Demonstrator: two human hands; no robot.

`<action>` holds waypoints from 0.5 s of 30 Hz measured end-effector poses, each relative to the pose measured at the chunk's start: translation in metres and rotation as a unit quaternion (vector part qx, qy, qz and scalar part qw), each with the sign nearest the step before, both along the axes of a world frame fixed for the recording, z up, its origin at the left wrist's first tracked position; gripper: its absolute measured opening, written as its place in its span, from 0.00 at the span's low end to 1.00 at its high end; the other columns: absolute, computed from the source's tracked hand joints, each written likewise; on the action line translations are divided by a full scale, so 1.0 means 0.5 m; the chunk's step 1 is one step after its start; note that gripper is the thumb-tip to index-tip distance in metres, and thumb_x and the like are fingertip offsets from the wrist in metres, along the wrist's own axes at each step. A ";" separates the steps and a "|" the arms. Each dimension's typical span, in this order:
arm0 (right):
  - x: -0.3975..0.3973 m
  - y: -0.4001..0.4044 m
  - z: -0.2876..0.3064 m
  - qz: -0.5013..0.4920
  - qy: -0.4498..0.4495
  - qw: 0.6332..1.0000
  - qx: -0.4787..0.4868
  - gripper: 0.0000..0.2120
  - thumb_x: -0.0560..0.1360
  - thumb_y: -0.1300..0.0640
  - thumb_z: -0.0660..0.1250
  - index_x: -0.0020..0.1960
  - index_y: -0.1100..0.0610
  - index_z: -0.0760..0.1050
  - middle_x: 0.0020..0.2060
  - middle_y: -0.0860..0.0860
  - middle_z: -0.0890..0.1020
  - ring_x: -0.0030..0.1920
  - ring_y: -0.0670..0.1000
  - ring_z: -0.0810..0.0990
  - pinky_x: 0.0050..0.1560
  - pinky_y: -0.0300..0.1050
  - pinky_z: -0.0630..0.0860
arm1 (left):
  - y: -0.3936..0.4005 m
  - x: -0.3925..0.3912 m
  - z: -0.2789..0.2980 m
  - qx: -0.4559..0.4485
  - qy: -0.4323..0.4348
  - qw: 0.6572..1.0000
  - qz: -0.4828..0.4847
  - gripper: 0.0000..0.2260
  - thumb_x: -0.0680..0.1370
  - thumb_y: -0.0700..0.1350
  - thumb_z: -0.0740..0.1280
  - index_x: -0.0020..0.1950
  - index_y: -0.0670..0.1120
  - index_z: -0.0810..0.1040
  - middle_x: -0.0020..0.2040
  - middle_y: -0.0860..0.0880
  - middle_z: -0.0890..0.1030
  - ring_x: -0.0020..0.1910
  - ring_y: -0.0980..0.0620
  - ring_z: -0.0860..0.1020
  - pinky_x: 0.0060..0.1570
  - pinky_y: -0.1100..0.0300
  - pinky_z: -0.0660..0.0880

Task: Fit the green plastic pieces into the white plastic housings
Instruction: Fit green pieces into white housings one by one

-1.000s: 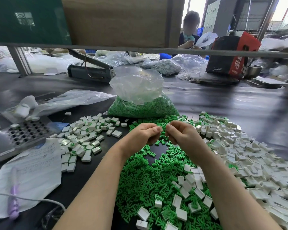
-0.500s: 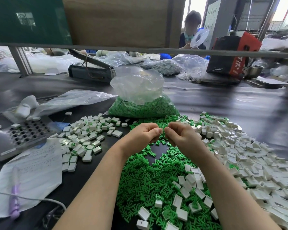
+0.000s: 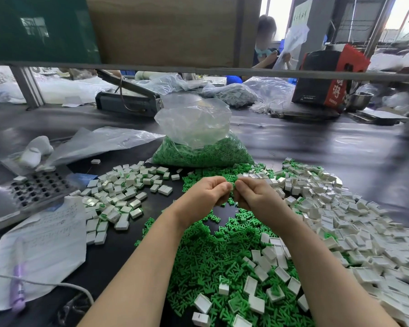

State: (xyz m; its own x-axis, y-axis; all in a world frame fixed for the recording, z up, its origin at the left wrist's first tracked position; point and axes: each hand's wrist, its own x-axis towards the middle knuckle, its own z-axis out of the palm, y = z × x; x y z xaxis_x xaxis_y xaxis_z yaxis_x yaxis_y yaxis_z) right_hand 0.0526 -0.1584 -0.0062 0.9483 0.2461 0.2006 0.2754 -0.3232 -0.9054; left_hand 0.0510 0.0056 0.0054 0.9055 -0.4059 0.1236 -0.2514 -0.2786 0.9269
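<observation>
My left hand [image 3: 207, 193] and my right hand [image 3: 254, 195] meet fingertip to fingertip above the black table, fingers curled around a small part that they mostly hide; a sliver of green shows between them. Below them spreads a heap of loose green plastic pieces [image 3: 206, 260]. Empty white housings [image 3: 354, 223] are piled to the right, with a few lying on the green heap. To the left lies a group of white housings with green showing in them [image 3: 123, 192].
A clear bag of green pieces [image 3: 202, 149] stands behind my hands. A metal tray with holes [image 3: 31, 192], a paper sheet [image 3: 40, 251] and a purple pen [image 3: 17, 286] lie left. A heat sealer [image 3: 128, 102] and another person [image 3: 267, 43] are beyond.
My two hands have drawn closer together until the fingertips touch. The person at the back has lifted a white bag higher.
</observation>
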 end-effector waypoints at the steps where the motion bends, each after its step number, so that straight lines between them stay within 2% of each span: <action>1: 0.000 0.001 -0.002 -0.006 -0.010 1.000 -0.008 0.16 0.83 0.59 0.58 0.37 0.59 0.70 0.31 0.54 0.70 0.31 0.48 0.66 0.35 0.46 0.64 | 0.000 0.000 -0.001 -0.001 -0.003 1.000 0.004 0.12 0.84 0.43 0.58 0.40 0.44 0.70 0.33 0.51 0.68 0.35 0.50 0.64 0.38 0.56 0.63; 5: 0.002 0.004 -0.009 -0.021 -0.053 0.997 -0.044 0.16 0.83 0.57 0.58 0.38 0.63 0.70 0.30 0.52 0.70 0.31 0.48 0.66 0.34 0.48 0.64 | -0.001 -0.001 -0.001 -0.006 -0.008 1.000 0.015 0.13 0.84 0.42 0.58 0.39 0.45 0.70 0.32 0.50 0.68 0.36 0.49 0.63 0.38 0.53 0.61; 9: 0.003 0.007 -0.011 -0.023 -0.066 0.997 -0.040 0.16 0.83 0.57 0.58 0.37 0.61 0.70 0.29 0.50 0.70 0.30 0.47 0.66 0.34 0.48 0.64 | -0.001 0.001 0.000 -0.009 -0.014 1.000 0.019 0.13 0.84 0.42 0.58 0.39 0.44 0.70 0.32 0.50 0.68 0.33 0.51 0.64 0.36 0.56 0.62; 12: 0.004 0.007 -0.006 -0.002 -0.034 0.999 -0.016 0.16 0.83 0.57 0.58 0.37 0.58 0.70 0.28 0.49 0.69 0.30 0.47 0.65 0.34 0.47 0.63 | 0.005 0.003 0.001 -0.009 -0.012 1.000 0.012 0.14 0.84 0.42 0.58 0.38 0.45 0.70 0.31 0.53 0.68 0.30 0.56 0.64 0.33 0.63 0.62; 15: -0.004 -0.001 0.003 0.036 0.013 0.998 0.058 0.17 0.84 0.59 0.55 0.38 0.59 0.72 0.27 0.50 0.69 0.29 0.47 0.66 0.33 0.40 0.63 | 0.009 0.003 0.004 -0.010 -0.008 1.000 0.004 0.14 0.84 0.42 0.58 0.38 0.45 0.70 0.31 0.53 0.68 0.30 0.57 0.64 0.32 0.65 0.62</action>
